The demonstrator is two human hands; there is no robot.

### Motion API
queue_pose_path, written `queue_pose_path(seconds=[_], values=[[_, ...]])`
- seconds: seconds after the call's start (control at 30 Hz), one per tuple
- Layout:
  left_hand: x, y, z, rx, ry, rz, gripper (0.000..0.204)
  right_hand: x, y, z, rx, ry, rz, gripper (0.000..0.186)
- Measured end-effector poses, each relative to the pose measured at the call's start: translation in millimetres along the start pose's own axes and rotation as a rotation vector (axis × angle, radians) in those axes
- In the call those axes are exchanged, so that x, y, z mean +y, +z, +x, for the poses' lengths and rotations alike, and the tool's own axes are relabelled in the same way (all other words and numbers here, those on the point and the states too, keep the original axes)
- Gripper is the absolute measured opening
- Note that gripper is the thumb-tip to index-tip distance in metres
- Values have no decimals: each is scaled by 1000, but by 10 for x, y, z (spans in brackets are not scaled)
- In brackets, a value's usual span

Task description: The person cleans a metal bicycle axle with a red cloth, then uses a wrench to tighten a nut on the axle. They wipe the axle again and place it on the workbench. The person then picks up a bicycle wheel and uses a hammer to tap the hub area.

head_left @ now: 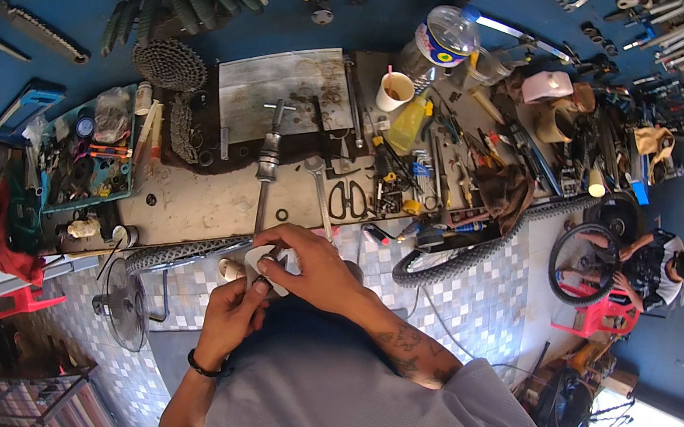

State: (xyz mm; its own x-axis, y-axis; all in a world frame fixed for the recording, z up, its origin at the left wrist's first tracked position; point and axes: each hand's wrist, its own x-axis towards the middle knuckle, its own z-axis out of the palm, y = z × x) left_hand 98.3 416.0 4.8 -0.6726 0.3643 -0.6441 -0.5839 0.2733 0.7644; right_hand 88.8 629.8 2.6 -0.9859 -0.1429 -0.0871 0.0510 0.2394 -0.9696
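Head view: both hands met just in front of the worktop [174, 211].
Pale piece [256, 255]: sat between their fingertips, long axis hidden.
Left hand [231, 314]: grip pinched its lower side.
Right hand [311, 269]: grip grasped it from above.
T-handle tool [266, 169]: lay beyond, shaft toward the hands, right nearer.

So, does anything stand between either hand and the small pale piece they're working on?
Nothing visible does: the left hand and right hand meet right at the small pale piece. They partly cover it, so its hidden side can't be judged.
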Motion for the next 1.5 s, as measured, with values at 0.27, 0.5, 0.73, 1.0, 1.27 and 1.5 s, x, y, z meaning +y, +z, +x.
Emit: queue_pose_path(seconds=[0.27, 0.5, 0.73, 1.0, 1.27, 1.5], values=[[-15, 57, -32, 53, -26, 8, 44, -22, -63, 64, -73, 35, 54, 36], [-117, 40, -103, 103, 55, -33, 44, 103, 42, 113, -132, -12, 132, 33], [-161, 73, -93, 122, 118, -74, 45, 161, 136, 135, -106, -88, 190, 33], [-180, 59, -36, 110, 169, -106, 46, 139, 95, 148, -86, -122, 118, 31], [-211, 139, -3, 95, 158, -110, 46, 204, 40, 46, -14, -114, 129, 32], [-110, 193, -23, 59, 132, -22, 47, 205, -30, -9, -32, -82, 105, 31]])
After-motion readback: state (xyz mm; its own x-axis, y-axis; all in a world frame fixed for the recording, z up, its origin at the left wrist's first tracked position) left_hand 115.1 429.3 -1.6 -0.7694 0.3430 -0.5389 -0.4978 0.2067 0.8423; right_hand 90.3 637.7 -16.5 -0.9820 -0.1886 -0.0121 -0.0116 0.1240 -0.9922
